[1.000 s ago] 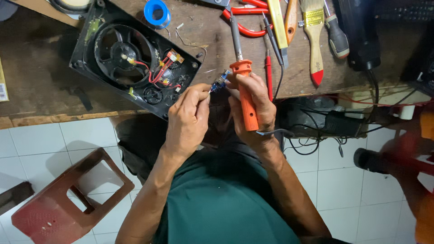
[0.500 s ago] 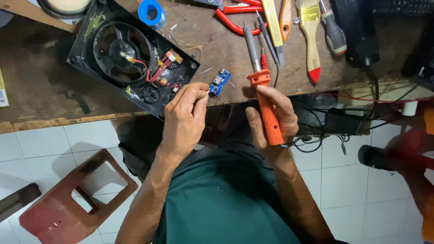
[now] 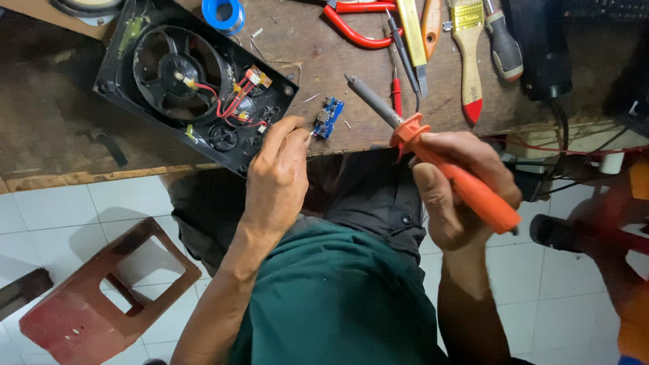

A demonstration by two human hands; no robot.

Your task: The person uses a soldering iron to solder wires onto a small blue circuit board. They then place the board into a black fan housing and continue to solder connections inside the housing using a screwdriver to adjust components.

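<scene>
Right hand (image 3: 460, 182): grip closed around the orange handle of the soldering iron (image 3: 433, 155); the tip is raised clear of the work, pointing toward the board. Left hand (image 3: 280, 179): fingertips pinched on a thin lead at the edge of the small blue circuit board (image 3: 328, 117), which lies on the bench (image 3: 61, 128) near its front edge. Just beside it sits the open black fan housing (image 3: 193, 84), red wires exposed. Judgement: the board is not yet joined to those wires; soldering remains.

Wood bench (image 3: 61, 122) w/ fan housing (image 3: 193, 84), tools (image 3: 466, 54)
</scene>
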